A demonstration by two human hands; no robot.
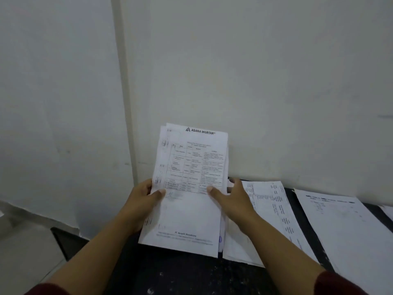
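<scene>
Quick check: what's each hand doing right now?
Left hand: closed on the paper stack at its left edge, thumb on the front.
Right hand: closed on the same stack at its right edge, thumb on the front.

Black table, white wall, loose paperwork.
One printed sheet lies flat just right of the right hand. A second sheet lies farther right, with a strip of bare tabletop between them. Left of the left hand, pale floor shows beside the table's edge.
</scene>
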